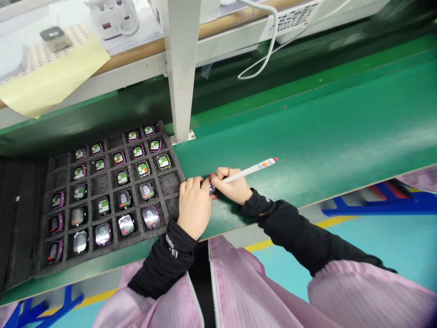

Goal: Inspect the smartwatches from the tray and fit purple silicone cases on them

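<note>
My right hand (237, 187) is closed around a white pen (247, 171), whose red-tipped end points up and to the right. Between my two hands a small dark smartwatch body (212, 187) partly shows. My left hand (195, 206) closes on it from the left, just beside the tray's right edge; most of the watch is hidden by fingers. To the left lies a dark grey foam tray (99, 186) with rows of square pockets. Several strapless smartwatches sit in it, many with lit green-and-white screens, such as one watch (163, 161) near the right side.
A white metal post (182, 68) stands on the green bench (324, 132) behind the tray. Above, a shelf holds a yellow sheet (56, 84), a dark-topped small block (55, 38) and a white device (118, 20). A white cable (273, 41) hangs down. Blue stools (382, 205) stand below.
</note>
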The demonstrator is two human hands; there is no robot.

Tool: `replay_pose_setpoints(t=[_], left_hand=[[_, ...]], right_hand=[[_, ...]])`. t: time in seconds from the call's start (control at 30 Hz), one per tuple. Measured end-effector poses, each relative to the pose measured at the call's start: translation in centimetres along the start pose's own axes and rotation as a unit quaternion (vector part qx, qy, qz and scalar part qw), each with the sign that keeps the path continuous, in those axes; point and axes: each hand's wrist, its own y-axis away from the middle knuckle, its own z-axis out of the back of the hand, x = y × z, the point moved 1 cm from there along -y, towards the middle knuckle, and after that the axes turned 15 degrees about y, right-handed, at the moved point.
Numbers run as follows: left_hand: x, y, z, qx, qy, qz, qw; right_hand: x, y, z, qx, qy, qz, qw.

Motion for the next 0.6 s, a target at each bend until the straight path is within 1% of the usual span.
replay_pose_setpoints(t=[0.6], left_hand=[[-0.15, -0.06, -0.05, 0.003, -0.009, 0.002, 1.000]], right_hand=[[0.08, -0.07, 0.00, -0.007, 0.004, 0.004, 1.000]])
